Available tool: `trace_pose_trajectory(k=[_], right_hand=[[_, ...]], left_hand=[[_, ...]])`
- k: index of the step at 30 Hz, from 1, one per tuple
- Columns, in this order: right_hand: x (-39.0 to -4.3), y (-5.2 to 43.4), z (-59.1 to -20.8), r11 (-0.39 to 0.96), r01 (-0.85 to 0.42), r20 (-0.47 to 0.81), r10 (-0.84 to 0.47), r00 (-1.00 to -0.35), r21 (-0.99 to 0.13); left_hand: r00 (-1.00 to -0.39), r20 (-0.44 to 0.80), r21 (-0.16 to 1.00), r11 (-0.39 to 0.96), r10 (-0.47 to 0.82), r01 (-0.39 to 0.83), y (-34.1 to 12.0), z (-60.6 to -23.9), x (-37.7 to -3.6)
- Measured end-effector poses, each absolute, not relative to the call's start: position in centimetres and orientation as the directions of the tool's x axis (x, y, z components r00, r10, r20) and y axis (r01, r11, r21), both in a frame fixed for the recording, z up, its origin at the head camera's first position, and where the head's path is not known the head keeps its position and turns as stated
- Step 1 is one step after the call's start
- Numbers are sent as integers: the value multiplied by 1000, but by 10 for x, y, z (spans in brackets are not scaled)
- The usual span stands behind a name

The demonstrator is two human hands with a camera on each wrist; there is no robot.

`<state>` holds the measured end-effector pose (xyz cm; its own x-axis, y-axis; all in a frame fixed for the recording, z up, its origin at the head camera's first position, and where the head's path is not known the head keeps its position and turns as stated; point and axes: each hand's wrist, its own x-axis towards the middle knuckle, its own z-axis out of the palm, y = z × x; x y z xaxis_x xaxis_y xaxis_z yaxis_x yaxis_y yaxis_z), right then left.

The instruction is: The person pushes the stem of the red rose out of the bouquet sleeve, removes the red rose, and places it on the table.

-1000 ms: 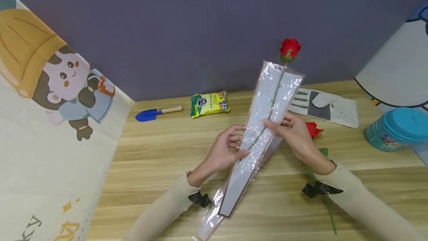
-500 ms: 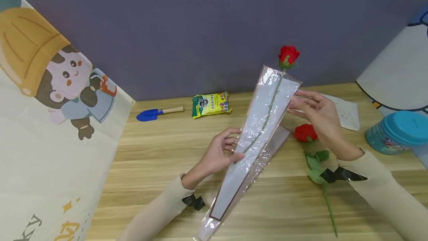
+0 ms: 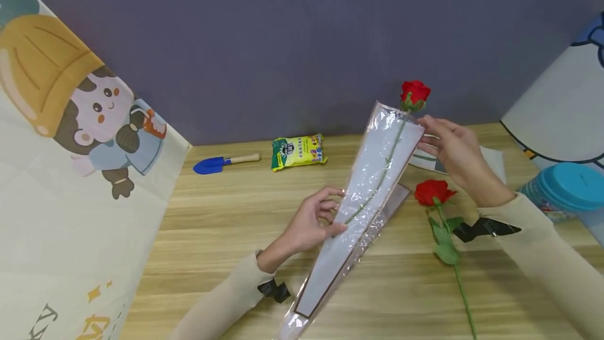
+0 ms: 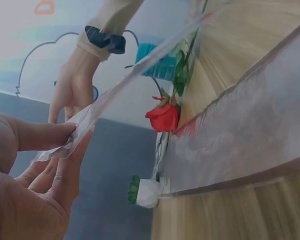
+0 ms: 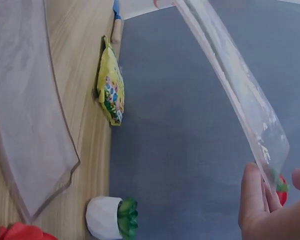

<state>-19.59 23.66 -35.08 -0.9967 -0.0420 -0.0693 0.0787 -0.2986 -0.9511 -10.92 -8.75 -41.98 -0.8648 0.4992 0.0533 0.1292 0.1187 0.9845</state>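
Both hands pinching rose sleeve (image 3: 373,182), left hand (image 3: 313,219) midway, right hand (image 3: 453,153) top

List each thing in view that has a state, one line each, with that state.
Sleeve: raised and tilted, rose stem inside.
Sleeved rose: bloom sticks out past the top.
Left hand: pinches the sleeve's edge.
Right hand: holds the sleeve's top corner.
Second rose: lies on the table, unwrapped.
Blue tin: lid on.
Yellow packet: lies flat.
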Motion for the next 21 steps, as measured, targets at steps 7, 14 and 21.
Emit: trace_pose_trajectory(k=[7,14,21], right_hand=[[-202,232,-356,-271,130,-122,-48,-991,-954],[-205,234,-360,-240,150,-139,-60,-988,-959],[-206,236,-362,-208,157,-153,-37,-988,-965]], left_hand=[[-852,50,983,128,521,135,-83,-426,-107],[-839,28,979,153,544,132,-81,-427,-105],[-834,2,985,142,551,96,-81,-430,-107]])
